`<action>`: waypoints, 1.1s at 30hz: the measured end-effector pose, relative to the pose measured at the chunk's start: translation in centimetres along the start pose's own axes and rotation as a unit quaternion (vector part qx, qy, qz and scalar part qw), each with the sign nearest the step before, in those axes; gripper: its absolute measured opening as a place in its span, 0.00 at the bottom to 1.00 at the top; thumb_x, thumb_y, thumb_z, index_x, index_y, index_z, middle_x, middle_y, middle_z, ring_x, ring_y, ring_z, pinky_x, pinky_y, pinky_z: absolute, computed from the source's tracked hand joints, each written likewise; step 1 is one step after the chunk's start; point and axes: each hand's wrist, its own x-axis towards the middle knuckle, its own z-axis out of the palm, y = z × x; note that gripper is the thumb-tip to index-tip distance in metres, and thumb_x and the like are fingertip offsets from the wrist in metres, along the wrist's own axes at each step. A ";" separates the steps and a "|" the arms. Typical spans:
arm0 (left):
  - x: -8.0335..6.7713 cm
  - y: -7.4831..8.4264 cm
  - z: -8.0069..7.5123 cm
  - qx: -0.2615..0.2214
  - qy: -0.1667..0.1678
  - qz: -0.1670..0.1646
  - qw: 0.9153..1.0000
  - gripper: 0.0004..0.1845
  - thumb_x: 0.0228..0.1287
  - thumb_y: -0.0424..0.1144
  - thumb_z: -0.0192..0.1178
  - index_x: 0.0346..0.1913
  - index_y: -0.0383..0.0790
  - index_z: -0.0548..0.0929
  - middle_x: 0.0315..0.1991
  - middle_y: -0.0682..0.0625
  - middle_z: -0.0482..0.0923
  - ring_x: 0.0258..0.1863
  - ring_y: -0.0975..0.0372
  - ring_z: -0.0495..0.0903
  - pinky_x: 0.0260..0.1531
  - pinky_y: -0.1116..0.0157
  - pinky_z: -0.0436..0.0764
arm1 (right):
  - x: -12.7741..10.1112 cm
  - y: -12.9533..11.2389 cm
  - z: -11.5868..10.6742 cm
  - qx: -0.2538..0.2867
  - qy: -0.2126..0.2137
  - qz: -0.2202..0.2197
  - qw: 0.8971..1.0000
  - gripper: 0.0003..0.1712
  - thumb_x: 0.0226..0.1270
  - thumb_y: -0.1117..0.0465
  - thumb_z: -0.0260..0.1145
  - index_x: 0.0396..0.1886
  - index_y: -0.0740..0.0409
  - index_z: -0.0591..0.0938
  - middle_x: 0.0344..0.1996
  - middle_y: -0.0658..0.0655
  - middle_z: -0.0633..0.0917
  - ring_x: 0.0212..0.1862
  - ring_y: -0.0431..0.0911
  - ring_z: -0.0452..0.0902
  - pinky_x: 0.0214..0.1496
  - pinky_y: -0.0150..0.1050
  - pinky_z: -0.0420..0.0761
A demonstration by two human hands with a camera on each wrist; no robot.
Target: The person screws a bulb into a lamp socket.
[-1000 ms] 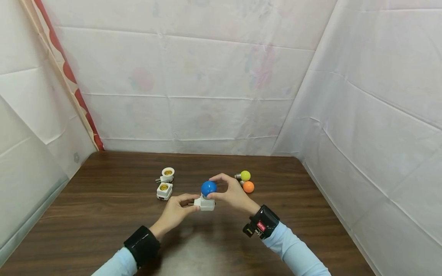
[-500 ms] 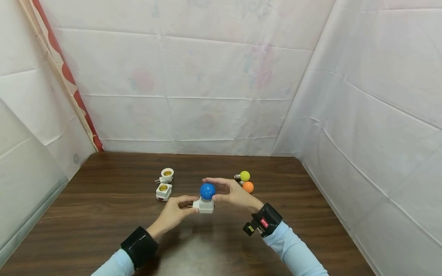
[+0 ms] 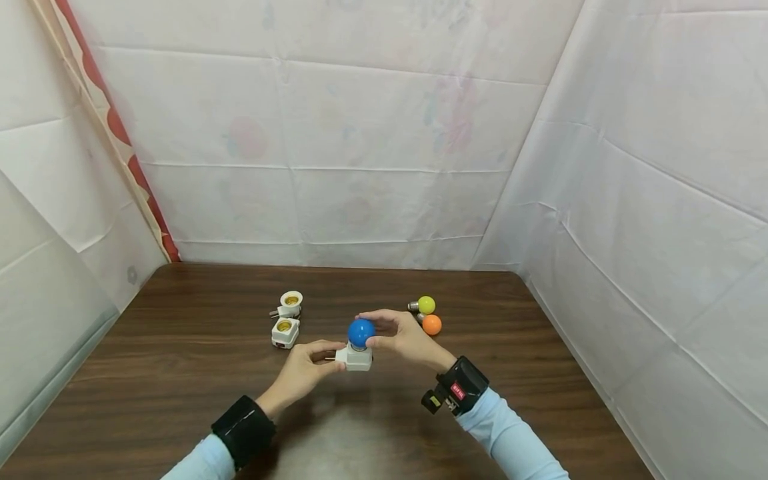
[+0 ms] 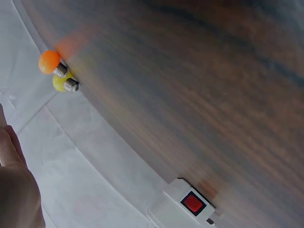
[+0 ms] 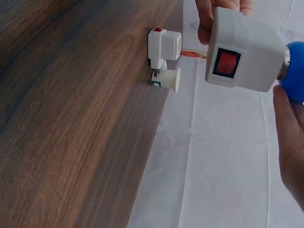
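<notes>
My left hand [image 3: 305, 368] pinches the plug end of a white lamp socket [image 3: 359, 360], thumb in front and fingers behind. A blue light bulb [image 3: 361, 333] stands upright in the socket's top, with a bit of its metal base showing. Around the bulb are the thumb and fingers of my right hand [image 3: 403, 338], the thumb at its lower side. In the right wrist view the held socket shows a red rocker switch [image 5: 226, 62], and the blue bulb [image 5: 296, 71] is cut off by the frame edge.
Two more white sockets stand on the wooden table [image 3: 198, 333] at the left, a square one [image 3: 285, 332] and a round one [image 3: 291, 303]. Beyond my right hand lie a yellow bulb [image 3: 427, 305] and an orange bulb [image 3: 431, 325]. White sheets [image 3: 360, 133] enclose the table.
The socket and blue bulb have dropped slightly toward me. My right fingers have shifted round the bulb, with the thumb moving to its right side. My left hand keeps its pinch.
</notes>
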 end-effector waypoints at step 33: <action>0.8 -0.3 -0.3 -0.008 0.006 -0.003 1.000 0.20 0.52 0.32 0.66 0.49 0.31 0.80 0.48 0.35 0.78 0.43 0.54 0.81 0.37 0.67 0.82 | 0.4 0.2 -0.4 0.009 -0.046 -0.031 0.998 0.29 0.64 0.61 0.61 0.65 0.55 0.66 0.63 0.58 0.70 0.61 0.50 0.69 0.58 0.40 0.74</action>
